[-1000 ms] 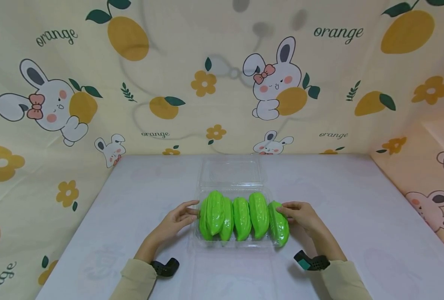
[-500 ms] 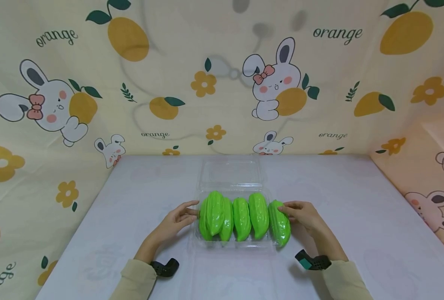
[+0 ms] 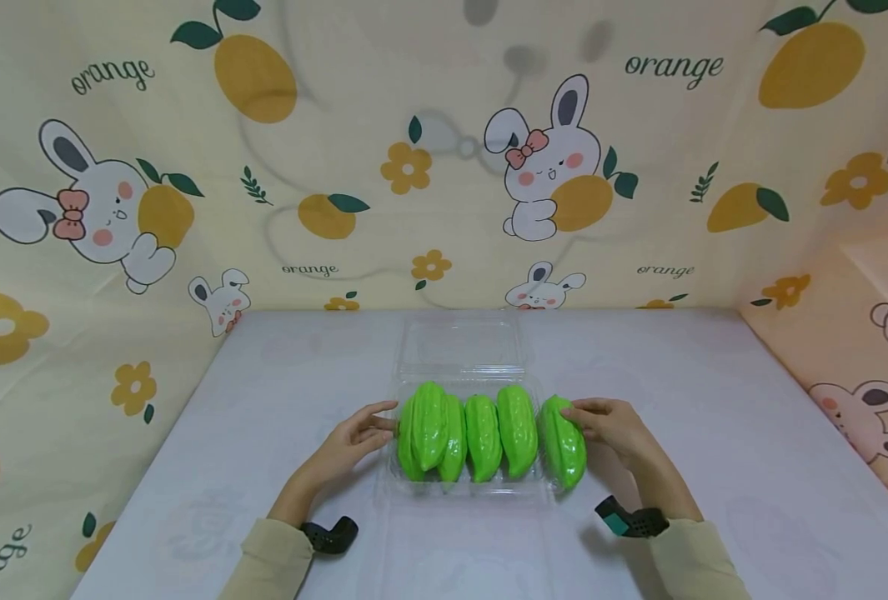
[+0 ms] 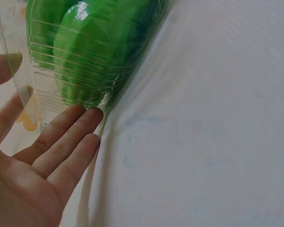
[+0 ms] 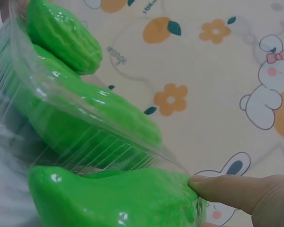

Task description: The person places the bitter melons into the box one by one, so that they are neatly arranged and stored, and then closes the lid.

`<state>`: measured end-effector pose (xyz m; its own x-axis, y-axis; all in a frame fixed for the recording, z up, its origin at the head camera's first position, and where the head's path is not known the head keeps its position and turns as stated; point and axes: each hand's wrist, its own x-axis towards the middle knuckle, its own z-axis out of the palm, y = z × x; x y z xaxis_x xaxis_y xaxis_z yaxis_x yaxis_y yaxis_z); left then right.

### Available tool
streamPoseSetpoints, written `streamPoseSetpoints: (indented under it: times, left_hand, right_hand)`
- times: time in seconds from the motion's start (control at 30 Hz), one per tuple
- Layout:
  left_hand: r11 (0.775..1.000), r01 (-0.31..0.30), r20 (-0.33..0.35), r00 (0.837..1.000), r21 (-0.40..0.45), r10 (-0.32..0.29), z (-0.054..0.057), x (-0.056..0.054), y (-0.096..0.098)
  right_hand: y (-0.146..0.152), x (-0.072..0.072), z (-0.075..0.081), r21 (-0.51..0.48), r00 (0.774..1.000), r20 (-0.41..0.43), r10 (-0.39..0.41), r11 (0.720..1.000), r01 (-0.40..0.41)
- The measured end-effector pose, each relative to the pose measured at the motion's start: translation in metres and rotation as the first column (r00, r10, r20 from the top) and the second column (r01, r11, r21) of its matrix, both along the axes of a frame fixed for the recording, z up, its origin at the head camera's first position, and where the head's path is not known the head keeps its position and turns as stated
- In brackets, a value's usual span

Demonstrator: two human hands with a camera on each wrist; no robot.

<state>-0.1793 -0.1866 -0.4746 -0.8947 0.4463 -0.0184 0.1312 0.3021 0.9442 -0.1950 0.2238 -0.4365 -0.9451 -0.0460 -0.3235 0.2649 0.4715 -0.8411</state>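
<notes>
Several bright green, bumpy-skinned bitter melons (image 3: 483, 437) lie side by side in a clear plastic clamshell box (image 3: 474, 490), its lid (image 3: 461, 346) folded back behind it. My right hand (image 3: 614, 427) pinches the far end of one bitter melon (image 3: 564, 450), just past the box's right side. In the right wrist view, this melon (image 5: 113, 198) is outside the clear wall, a finger pressing its tip. My left hand (image 3: 349, 437) touches the box's left side. In the left wrist view its fingers (image 4: 71, 142) are fairly straight against the ribbed outer wall; any grip on the rim is unclear.
A white cloth (image 3: 263, 433) covers the table. Behind and at the sides hangs a cream curtain (image 3: 413, 92) printed with rabbits and oranges. A black band with a device (image 3: 331, 536) is on each wrist.
My right hand has shifted slightly right and away from me, bringing its bitter melon off the box's right edge and a little more upright in view. The left hand and box have stayed put.
</notes>
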Motion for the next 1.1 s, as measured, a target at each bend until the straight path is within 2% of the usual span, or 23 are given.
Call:
streamPoseSetpoints:
  times: [0.43, 0.6, 0.87, 1.1]
  left_hand:
    - [1.000, 0.001, -0.007, 1.000, 0.007, -0.001, 0.002, 0.001, 0.001]
    - [0.999, 0.031, -0.034, 0.999, 0.034, -0.030, 0.002, 0.001, 0.004]
    - [0.998, 0.042, -0.032, 0.999, 0.042, -0.040, 0.001, 0.002, 0.008]
    - [0.999, 0.045, -0.034, 0.998, 0.022, -0.044, 0.000, 0.003, 0.012]
  right_hand:
    - [0.012, 0.003, 0.013, -0.032, 1.000, 0.003, -0.004, 0.999, 0.004]
    - [0.013, 0.004, 0.018, -0.042, 1.000, 0.004, -0.001, 0.999, 0.002]
    - [0.015, 0.008, 0.029, -0.024, 0.998, -0.050, 0.032, 0.999, -0.033]
    - [0.018, 0.009, 0.035, -0.070, 0.997, -0.067, 0.025, 0.997, -0.030]
